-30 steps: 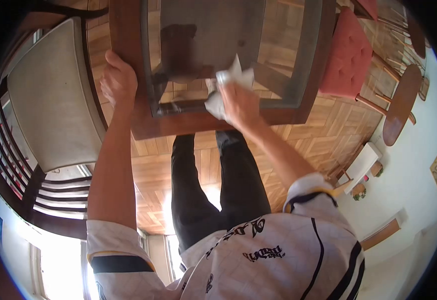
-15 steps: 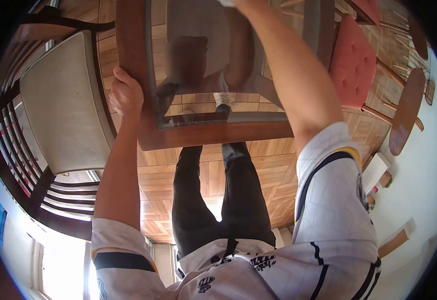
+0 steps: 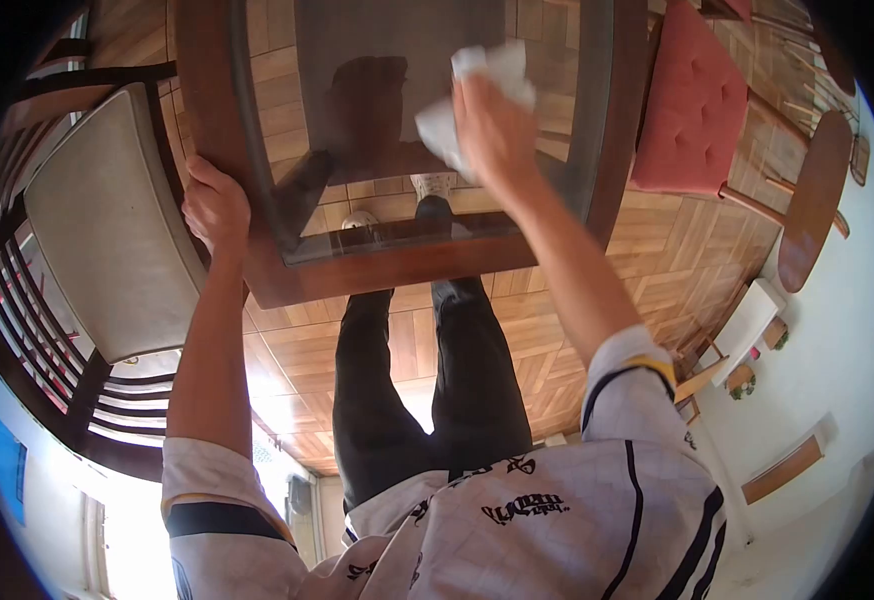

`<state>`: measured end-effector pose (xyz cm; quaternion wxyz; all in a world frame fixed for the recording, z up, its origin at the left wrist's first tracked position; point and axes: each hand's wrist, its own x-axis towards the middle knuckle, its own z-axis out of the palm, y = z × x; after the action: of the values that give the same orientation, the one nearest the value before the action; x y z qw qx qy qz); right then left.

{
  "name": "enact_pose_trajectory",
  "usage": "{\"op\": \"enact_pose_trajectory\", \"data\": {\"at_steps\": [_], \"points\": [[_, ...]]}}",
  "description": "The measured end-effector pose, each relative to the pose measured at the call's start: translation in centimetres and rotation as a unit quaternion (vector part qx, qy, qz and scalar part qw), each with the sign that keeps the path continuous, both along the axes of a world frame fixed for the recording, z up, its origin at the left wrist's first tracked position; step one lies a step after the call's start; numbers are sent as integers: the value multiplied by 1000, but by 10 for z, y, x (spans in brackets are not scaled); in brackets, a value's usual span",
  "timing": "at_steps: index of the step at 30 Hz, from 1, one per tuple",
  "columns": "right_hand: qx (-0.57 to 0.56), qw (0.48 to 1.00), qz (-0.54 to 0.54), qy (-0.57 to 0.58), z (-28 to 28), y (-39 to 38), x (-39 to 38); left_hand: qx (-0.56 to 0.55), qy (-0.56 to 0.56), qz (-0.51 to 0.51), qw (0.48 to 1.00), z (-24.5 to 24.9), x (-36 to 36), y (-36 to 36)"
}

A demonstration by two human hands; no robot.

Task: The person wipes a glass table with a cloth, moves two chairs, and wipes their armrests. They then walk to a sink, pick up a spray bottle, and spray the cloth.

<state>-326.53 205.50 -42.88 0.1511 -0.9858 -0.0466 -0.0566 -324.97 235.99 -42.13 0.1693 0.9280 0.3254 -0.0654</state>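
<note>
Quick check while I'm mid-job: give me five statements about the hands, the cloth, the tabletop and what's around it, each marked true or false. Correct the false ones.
1. The right hand holds a white cloth. True.
2. The left hand also holds a cloth. False: its grip is on the edge of the wooden frame.
3. The tabletop has a see-through glass panel. True.
4. The red seat is on the person's left. False: it is on the right, beyond the table's right edge.
5. Light-coloured shoes show through the glass. True.
</note>
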Motion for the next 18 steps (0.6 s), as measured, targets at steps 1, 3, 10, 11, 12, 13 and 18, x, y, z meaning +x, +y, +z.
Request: {"op": "enact_pose_trajectory", "data": {"at_steps": [1,3,10,11,12,13,18], "points": [[-2,1000,-31,4,-4,-1,36,12,-6,-4,1000,-4,1,2],[67,982,-85,156,-6,-5,100,28,-19,-8,999,-10,0,6],[-4,1000,9,25,6,-23,6,34,-33,-9,999,-13,-3,6],[-8,998,7,57,-2,-30,-37,35,-18,-6,999,-14,-3,7],[16,998,-7,65,7,-38,-78,37,-4,-2,999,-16,-3,11],[35,997,-10,65,13,-47,-111,41,9,4,999,-18,-3,13],[-30,989,-126,71,11,-91,-137,27,-38,-3,999,-18,-2,12]]}}
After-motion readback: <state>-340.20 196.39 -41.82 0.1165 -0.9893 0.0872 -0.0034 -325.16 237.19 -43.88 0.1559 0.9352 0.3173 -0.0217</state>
